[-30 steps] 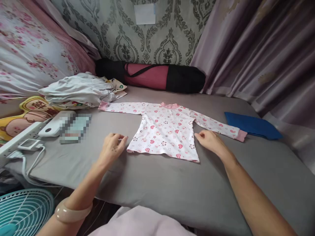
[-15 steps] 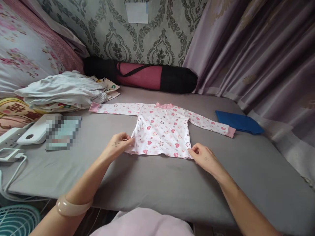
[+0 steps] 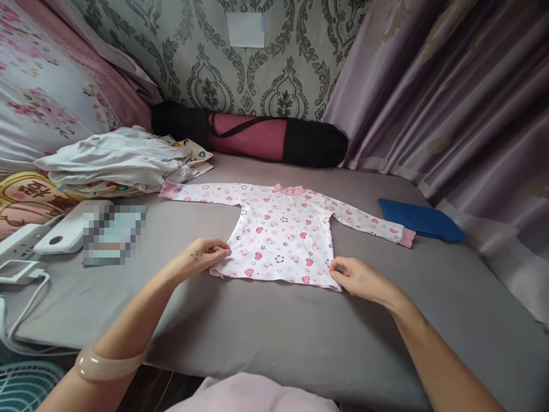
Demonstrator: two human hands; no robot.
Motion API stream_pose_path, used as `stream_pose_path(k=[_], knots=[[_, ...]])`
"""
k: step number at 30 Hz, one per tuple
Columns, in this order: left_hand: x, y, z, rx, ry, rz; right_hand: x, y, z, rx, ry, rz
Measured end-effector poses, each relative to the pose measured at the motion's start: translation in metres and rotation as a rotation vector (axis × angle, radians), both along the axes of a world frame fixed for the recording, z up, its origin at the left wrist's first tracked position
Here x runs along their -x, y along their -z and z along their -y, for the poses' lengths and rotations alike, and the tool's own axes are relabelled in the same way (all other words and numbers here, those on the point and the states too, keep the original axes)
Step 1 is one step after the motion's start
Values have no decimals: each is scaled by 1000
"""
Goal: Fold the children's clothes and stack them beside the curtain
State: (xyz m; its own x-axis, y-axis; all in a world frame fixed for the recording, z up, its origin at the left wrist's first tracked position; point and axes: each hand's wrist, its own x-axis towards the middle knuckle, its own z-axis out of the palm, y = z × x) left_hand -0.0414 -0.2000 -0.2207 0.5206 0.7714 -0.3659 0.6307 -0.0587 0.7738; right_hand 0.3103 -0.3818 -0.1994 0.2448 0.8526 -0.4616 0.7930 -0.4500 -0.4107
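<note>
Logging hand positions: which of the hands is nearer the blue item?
Right. The right hand is in front of and left of the blue item; the left hand is farther left, across the shirt.

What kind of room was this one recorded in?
Probably a bedroom or similar room at home: long purple curtains hang at the right, damask-patterned wallpaper covers the wall, and a heap of clothes lies near a child-sized printed shirt.

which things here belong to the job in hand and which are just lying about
In the job:
printed shirt
left hand and right hand, at its side edges

Apparently just lying about:
clothes pile
pink-and-black bag
blue folded item
white power strip
</note>
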Motion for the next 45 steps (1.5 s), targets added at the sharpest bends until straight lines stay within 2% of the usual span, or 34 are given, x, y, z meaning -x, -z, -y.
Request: stream_pose_path(k=[3,5,7,9,12,15,17,23,30,39,45], knots=[[-15,-2,-20,23,-129,38,7,-20,-25,-44,-108,211],[-32,2,-38,20,-255,56,17,-23,-51,-177,-148,302],[-52,9,-54,-8,-326,39,26,-13,-83,-332,-201,312],[-68,15,-66,-67,-335,0,32,6,-114,-445,-297,301],[-82,16,-73,-134,-304,10,33,34,-147,-413,-334,285],[-87,11,-71,-69,-286,80,31,52,-158,-347,-324,256],[-86,8,-69,-51,-279,92,30,57,-158,-347,-322,251],[-79,9,-68,-292,-295,-178,29,57,-156,-364,-326,265],[-75,13,-68,-339,-281,-247,38,53,-150,-324,-337,267],[-65,30,-73,-438,-263,-214,96,34,-86,-273,-651,69],[-64,32,-74,-464,-244,-245,129,18,-37,-292,-820,-103]])
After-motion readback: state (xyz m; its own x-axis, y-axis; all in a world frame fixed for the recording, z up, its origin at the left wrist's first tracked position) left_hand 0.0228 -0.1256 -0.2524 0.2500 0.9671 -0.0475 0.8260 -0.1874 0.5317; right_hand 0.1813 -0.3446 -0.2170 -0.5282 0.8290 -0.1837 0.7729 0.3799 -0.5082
